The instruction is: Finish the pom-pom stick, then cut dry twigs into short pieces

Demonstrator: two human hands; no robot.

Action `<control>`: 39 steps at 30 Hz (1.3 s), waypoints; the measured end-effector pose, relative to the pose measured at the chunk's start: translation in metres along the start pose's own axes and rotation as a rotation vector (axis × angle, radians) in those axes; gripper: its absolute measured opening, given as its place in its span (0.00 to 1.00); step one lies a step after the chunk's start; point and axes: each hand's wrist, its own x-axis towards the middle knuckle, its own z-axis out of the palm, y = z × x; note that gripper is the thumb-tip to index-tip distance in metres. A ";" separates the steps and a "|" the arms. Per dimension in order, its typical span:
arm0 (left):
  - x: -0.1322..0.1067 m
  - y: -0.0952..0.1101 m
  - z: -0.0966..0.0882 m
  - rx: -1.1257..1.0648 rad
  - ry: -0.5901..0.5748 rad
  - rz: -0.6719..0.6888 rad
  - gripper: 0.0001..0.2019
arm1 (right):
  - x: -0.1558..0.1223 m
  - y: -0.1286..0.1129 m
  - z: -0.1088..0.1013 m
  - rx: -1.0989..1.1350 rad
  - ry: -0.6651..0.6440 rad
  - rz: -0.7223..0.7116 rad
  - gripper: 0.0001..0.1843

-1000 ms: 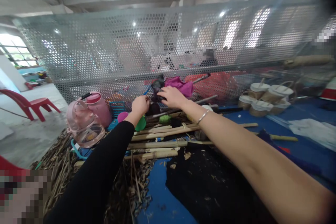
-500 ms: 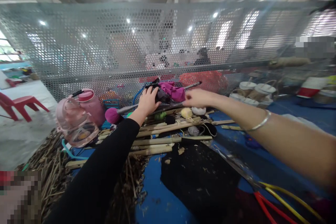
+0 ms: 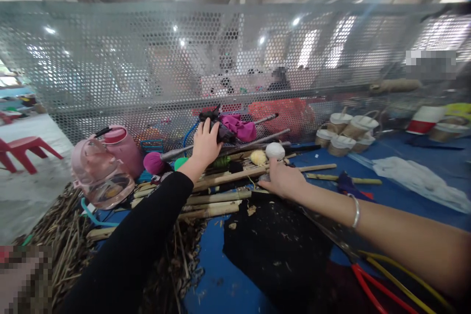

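Black bundle [image 3: 227, 134] under left fingers [image 3: 206, 130], grip unclear | white ball [image 3: 275, 150] just beyond right fingers [image 3: 273, 169], grip unclear

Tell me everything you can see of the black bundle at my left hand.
The crumpled bundle is black to dark grey, creased and slightly shiny; thin plastic or fabric, hard to tell. It sits bunched before the perforated panel and appears to meet the magenta cloth on its right. The left hand lies over it, hiding part.
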 end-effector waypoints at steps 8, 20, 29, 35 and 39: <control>-0.047 0.035 -0.032 0.013 -0.348 0.318 0.15 | -0.010 0.011 0.006 -0.058 0.102 -0.096 0.38; -0.063 0.029 -0.015 0.072 -0.584 0.240 0.14 | 0.003 0.014 0.003 0.020 -0.114 -0.090 0.24; -0.068 0.025 -0.014 0.030 -0.608 0.246 0.11 | 0.028 0.074 -0.086 0.514 -0.088 0.033 0.22; -0.092 0.022 -0.015 -0.108 -0.663 0.364 0.44 | 0.066 0.033 -0.082 0.487 0.122 -0.253 0.24; -0.102 0.020 -0.020 -0.126 -0.725 0.395 0.56 | 0.071 -0.027 -0.025 0.322 0.068 -0.312 0.26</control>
